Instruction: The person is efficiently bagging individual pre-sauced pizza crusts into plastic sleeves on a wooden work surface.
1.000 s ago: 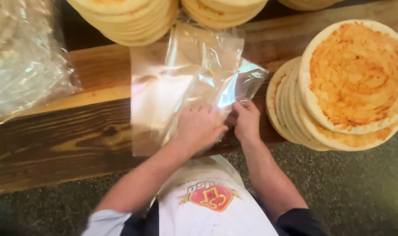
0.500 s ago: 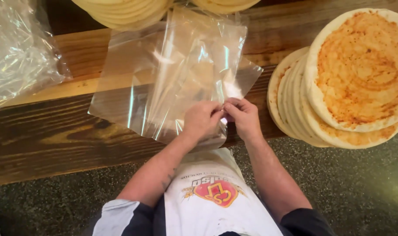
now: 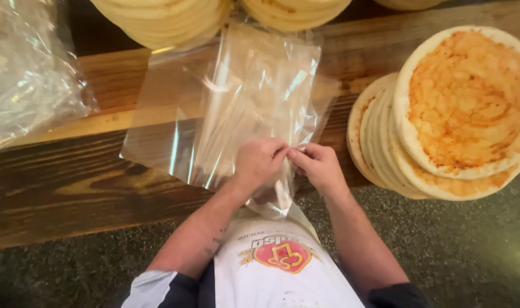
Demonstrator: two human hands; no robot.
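A clear plastic bag (image 3: 254, 97) lies on the dark wooden table (image 3: 60, 182) in front of me, over other loose clear sheets. My left hand (image 3: 260, 164) and my right hand (image 3: 318, 166) meet at the bag's near edge, both pinching the plastic between thumb and fingers. The fingertips touch each other at the bag's mouth. A stack of round flatbreads with orange sauce on top (image 3: 459, 108) sits just right of my right hand.
A pile of crumpled clear bags (image 3: 26, 74) lies at the far left. Two stacks of plain flatbreads (image 3: 163, 20) stand at the table's far side, a second stack (image 3: 294, 11) beside the first. Speckled floor runs below the table's near edge.
The bag has been lifted and spread wider across the table. Both hands have drawn back to the near edge and closed together on the plastic.
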